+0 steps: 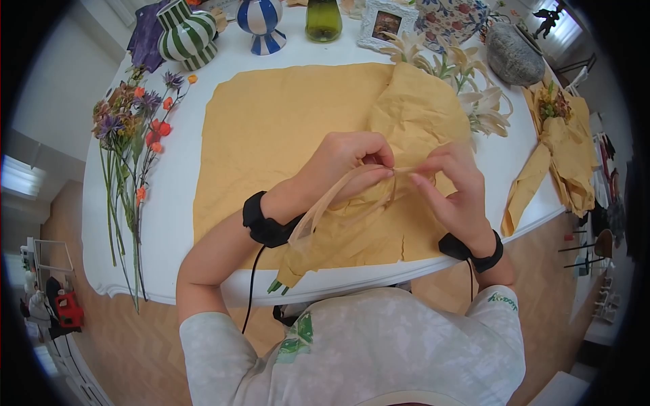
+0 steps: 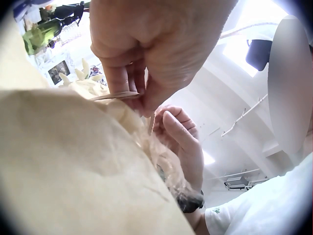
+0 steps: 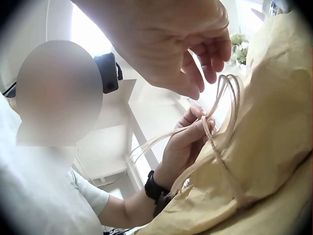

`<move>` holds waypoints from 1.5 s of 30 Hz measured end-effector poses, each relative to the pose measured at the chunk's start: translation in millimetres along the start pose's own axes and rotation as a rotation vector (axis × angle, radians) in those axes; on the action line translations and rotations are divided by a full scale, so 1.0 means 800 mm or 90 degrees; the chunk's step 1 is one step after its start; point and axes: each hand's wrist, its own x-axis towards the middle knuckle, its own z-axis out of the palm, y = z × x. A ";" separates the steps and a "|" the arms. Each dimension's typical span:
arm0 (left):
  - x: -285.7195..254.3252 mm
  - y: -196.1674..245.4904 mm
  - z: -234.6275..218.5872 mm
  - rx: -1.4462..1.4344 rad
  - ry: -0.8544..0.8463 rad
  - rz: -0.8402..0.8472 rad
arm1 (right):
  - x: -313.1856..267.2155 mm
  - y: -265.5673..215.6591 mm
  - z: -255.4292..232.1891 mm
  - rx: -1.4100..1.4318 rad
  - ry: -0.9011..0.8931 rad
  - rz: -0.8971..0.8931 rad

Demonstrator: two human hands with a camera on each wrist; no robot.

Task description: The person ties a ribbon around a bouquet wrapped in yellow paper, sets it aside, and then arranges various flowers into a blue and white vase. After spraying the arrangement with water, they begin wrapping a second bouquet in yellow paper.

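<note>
A bundle wrapped in tan paper (image 1: pixel 325 245) lies slantwise before me, green stem ends (image 1: pixel 276 287) poking out at its lower end. My left hand (image 1: pixel 349 157) pinches a thin beige ribbon (image 3: pixel 218 154) over the wrapped bundle, between thumb and fingertips. Ribbon loops stand up beside those fingers in the right wrist view, and loose tails trail towards my left forearm. Close to the loops is my right hand (image 1: pixel 457 181), its fingers loosely bent and apart from the ribbon in the right wrist view. The wrapped bundle's contents are hidden by paper.
Under the bundle a tan paper sheet (image 1: pixel 271 115) covers much of the white table (image 1: pixel 169 237). Loose flowers (image 1: pixel 128 122) lie left, cream lilies (image 1: pixel 484 108) behind right. Vases and a picture frame (image 1: pixel 386 26) line the back; another paper-wrapped bouquet (image 1: pixel 569 155) lies right.
</note>
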 end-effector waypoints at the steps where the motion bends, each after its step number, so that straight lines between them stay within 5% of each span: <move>1: 0.001 0.001 0.000 -0.001 -0.002 0.001 | -0.002 -0.002 0.000 0.021 -0.075 -0.004; 8: -0.005 0.008 -0.003 -0.049 -0.021 -0.064 | -0.009 -0.004 0.020 0.131 -0.088 0.088; 10: -0.006 0.015 -0.006 -0.079 -0.024 -0.123 | -0.012 -0.003 0.008 0.216 -0.193 0.263; 17: -0.008 0.013 -0.009 -0.082 -0.017 -0.125 | -0.029 0.014 0.002 0.311 -0.182 0.287; 19: -0.010 0.008 -0.009 -0.091 -0.016 -0.122 | -0.033 0.015 -0.002 0.433 -0.173 0.396; 23: -0.009 0.004 -0.006 -0.219 -0.009 -0.150 | -0.043 0.026 -0.011 0.527 -0.199 0.415; 31: -0.003 0.004 0.005 -0.337 0.045 -0.177 | -0.034 0.019 -0.040 0.544 -0.282 0.216; 35: 0.004 0.006 0.006 -0.310 0.036 -0.258 | -0.010 0.008 -0.048 0.597 -0.221 0.150; 40: 0.014 0.009 0.012 -0.295 -0.014 -0.243 | 0.033 -0.011 -0.030 0.314 -0.180 -0.008; 45: 0.015 0.003 0.022 -0.139 -0.072 -0.021 | 0.056 -0.014 -0.004 0.240 -0.140 -0.038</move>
